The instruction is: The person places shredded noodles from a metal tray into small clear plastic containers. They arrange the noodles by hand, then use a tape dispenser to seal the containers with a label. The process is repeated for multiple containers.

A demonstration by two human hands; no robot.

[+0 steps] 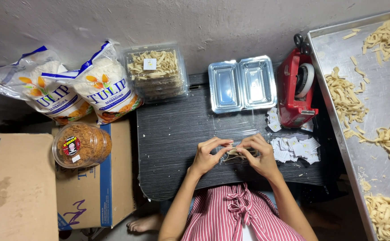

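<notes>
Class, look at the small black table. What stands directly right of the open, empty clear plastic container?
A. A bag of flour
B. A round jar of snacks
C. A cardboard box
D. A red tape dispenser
D: the red tape dispenser stands just right of the open clear container, near the metal tray.

Small bundle of pale, flat dough strips (235,154), lying roughly horizontal, pinched between fingertips of both hands above dark ribbed tabletop; position about 6 o'clock from the open clear tray.
</notes>
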